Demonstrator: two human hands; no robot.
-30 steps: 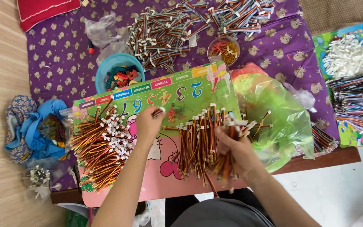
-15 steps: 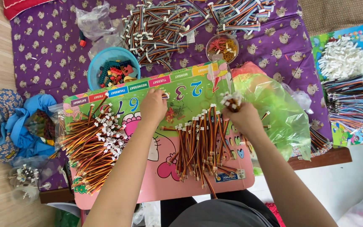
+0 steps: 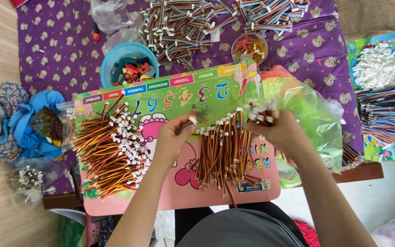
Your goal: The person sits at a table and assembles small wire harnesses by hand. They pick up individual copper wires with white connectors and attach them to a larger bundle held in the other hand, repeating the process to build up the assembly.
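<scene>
A pink and green children's board [image 3: 234, 192] lies on my lap. On its left lies a big heap of red, yellow and brown wires with white plugs [image 3: 108, 153]. A smaller row of the same wires [image 3: 222, 153] lies at its middle. My left hand [image 3: 172, 142] pinches a single wire [image 3: 189, 122] by its white plug, just left of that row. My right hand [image 3: 282, 132] grips a bunch of wires [image 3: 261, 112], plugs pointing up, at the row's right end.
A purple patterned cloth [image 3: 51, 50] covers the low table behind. On it stand a blue bowl of small toy bricks [image 3: 126, 61], a pile of rainbow ribbon cables [image 3: 193, 23] and a small dish of rubber bands [image 3: 249, 45]. A green plastic bag [image 3: 309, 119] lies right.
The right hand has lifted from the middle row toward the upper right with a bunch of wires. The left hand has pulled back slightly, pinching one wire. The view has shifted a little.
</scene>
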